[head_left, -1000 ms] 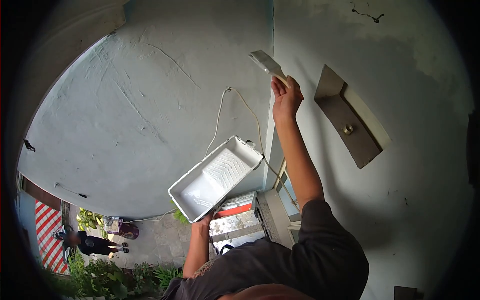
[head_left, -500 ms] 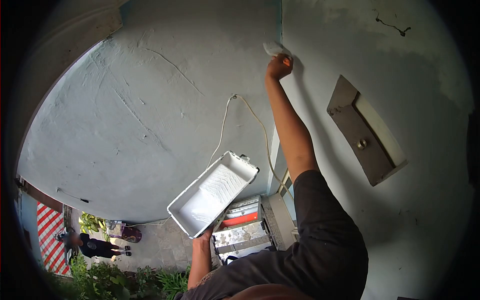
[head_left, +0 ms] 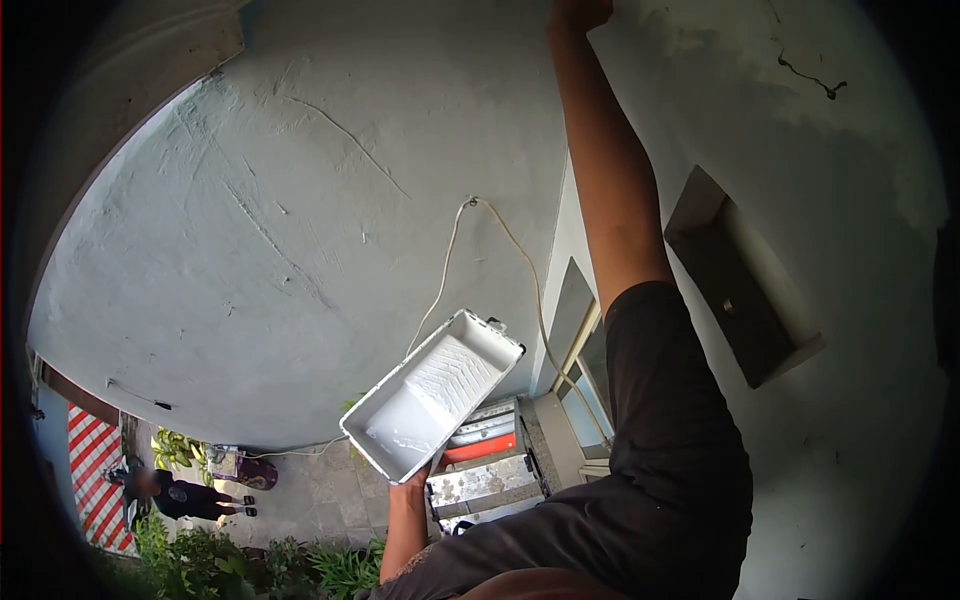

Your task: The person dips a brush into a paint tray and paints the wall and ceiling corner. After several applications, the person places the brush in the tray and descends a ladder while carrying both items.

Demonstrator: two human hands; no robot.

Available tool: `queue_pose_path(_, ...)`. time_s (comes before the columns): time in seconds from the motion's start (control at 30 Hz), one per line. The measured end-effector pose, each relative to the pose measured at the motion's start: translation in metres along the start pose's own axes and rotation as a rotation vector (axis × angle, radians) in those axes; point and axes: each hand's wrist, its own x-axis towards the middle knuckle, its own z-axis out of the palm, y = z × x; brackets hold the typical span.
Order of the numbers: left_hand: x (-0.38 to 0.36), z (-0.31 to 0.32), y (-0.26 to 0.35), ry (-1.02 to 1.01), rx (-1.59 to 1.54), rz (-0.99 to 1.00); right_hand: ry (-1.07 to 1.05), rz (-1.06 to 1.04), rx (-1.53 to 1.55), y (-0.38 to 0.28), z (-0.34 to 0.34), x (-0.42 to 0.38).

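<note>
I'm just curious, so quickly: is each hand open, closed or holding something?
Left hand: holding the paint tray.
Right hand: cut off by the top edge; can't tell.

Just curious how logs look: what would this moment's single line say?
left hand: holds paint tray | tray contents: white paint | right hand: raised, cut off by top edge, grip unseen

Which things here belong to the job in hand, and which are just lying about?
In the job:
- tray of white paint, in the left hand
- spattered steps, probably

Apparently unused:
- cable looped on the wall
- purple container
- striped panel
</note>
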Motion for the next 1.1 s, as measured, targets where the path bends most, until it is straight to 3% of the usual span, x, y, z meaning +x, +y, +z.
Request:
queue_pose_path(0.1,0.002,-0.002,0.002,0.005,-0.015,-0.009,0.187,-0.168,-0.219,0.052,-0.046,-0.037)
queue_pose_path(0.13,-0.001,-0.005,0.004,0.008,-0.02,-0.013,0.165,-0.189,-0.442,0.037,-0.07,-0.073)
queue_pose_path(0.23,0.0,-0.009,0.006,0.022,-0.032,-0.035,0.286,-0.076,-0.726,0.04,-0.146,-0.154)
queue_pose_path(0.3,0.003,-0.008,0.004,0.031,-0.029,-0.048,0.368,0.144,-0.798,0.059,-0.199,-0.188)
queue_pose_path(0.4,0.008,-0.006,0.004,0.036,-0.031,-0.055,0.385,0.296,-0.682,0.08,-0.227,-0.201)
queue_pose_path(0.47,0.006,-0.008,0.003,0.036,-0.031,-0.052,0.371,0.321,-0.685,0.072,-0.188,-0.176)
queue_pose_path(0.57,0.003,-0.011,0.001,0.026,-0.032,-0.046,0.21,0.153,-0.752,0.023,-0.075,-0.109)
queue_pose_path(0.63,0.011,-0.006,-0.002,0.031,-0.032,-0.049,0.121,-0.089,-0.833,0.026,-0.009,-0.049)
queue_pose_path(0.7,0.015,-0.004,-0.004,0.037,-0.031,-0.053,0.104,-0.166,-0.211,0.017,0.04,-0.019)
queue_pose_path(0.83,0.017,-0.004,-0.004,0.041,-0.048,-0.045,0.175,-0.288,-0.353,0.018,0.034,-0.042)
queue_pose_path(0.9,0.019,-0.006,-0.002,0.05,-0.062,-0.053,0.122,0.028,-0.085,0.034,-0.015,-0.095)
queue_pose_path(0.93,0.018,-0.008,-0.001,0.055,-0.064,-0.057,0.102,-0.075,-0.353,0.044,-0.044,-0.113)
queue_pose_path(1.0,0.015,-0.012,0.002,0.06,-0.062,-0.063,0.101,-0.046,-0.594,0.044,-0.086,-0.16)
queue_pose_path(1.07,0.014,-0.014,0.001,0.068,-0.06,-0.074,0.289,0.156,-0.564,0.076,-0.131,-0.184)
queue_pose_path(1.1,0.016,-0.013,-0.004,0.073,-0.058,-0.076,0.363,0.265,-0.531,0.056,-0.134,-0.201)
